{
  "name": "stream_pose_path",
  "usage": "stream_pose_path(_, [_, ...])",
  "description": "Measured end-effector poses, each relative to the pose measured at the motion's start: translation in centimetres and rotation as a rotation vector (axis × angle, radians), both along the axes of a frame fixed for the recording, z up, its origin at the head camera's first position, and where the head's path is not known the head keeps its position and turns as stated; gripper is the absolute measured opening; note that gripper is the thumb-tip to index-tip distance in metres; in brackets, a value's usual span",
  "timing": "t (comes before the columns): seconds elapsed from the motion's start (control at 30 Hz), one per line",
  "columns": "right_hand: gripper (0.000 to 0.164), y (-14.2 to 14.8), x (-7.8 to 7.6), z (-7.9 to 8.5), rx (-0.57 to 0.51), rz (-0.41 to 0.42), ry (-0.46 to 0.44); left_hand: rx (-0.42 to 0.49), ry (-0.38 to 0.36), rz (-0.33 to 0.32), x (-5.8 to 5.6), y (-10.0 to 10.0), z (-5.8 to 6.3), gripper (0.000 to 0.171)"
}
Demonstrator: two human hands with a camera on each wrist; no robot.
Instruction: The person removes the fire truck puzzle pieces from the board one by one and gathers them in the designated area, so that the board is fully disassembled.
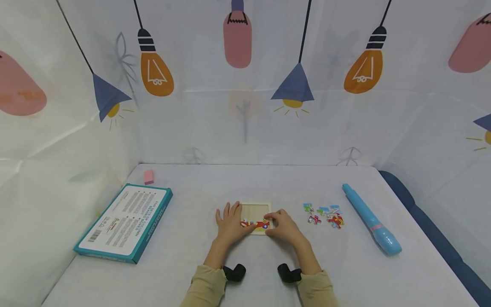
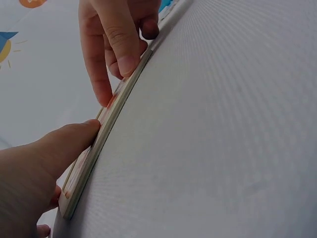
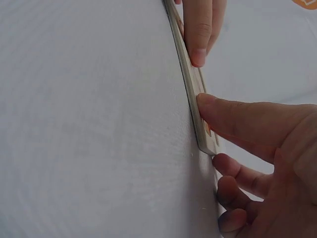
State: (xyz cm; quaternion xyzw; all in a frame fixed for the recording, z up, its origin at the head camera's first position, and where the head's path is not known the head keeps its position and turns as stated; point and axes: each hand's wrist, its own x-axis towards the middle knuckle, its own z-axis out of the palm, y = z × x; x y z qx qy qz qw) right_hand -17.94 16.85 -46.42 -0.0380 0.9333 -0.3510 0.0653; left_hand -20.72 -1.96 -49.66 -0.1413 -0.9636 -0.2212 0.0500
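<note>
A shallow wooden puzzle tray (image 1: 255, 211) lies on the table, with red and yellow jigsaw pieces (image 1: 255, 224) along its near side; its upper part shows bare wood. My left hand (image 1: 230, 225) rests over the tray's left edge with fingers spread, its thumb (image 2: 81, 133) pressing near the front rim. At the lower right corner, my right hand (image 1: 284, 228) touches the tray. Its thumb (image 3: 228, 113) lies on the front rim, and the index fingertip (image 2: 105, 99) presses on the pieces. The other right fingers are bent beside the tray's edge.
Several loose jigsaw pieces (image 1: 323, 213) lie right of the tray. Beyond them is a blue tapered stick (image 1: 372, 221). A teal-edged box (image 1: 124, 221) sits on the left, with a pink block (image 1: 148, 176) behind it. White printed cloth (image 1: 245, 123) hangs behind the table.
</note>
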Motion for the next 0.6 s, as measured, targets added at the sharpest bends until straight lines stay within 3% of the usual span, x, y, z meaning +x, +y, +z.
stream_pose_path(0.2, [0.035, -0.11, -0.18, 0.01, -0.017, 0.002, 0.007, 0.002, -0.001, -0.002, -0.04, -0.06, -0.02, 0.084])
stream_pose_path(0.43, [0.04, -0.42, -0.46, -0.36, -0.114, 0.011, 0.026, 0.006, -0.012, -0.004, -0.1, -0.03, -0.15, 0.084])
stream_pose_path(0.6, [0.034, -0.3, -0.4, -0.27, -0.169, 0.016, 0.016, 0.012, -0.012, -0.002, -0.08, -0.01, -0.06, 0.083])
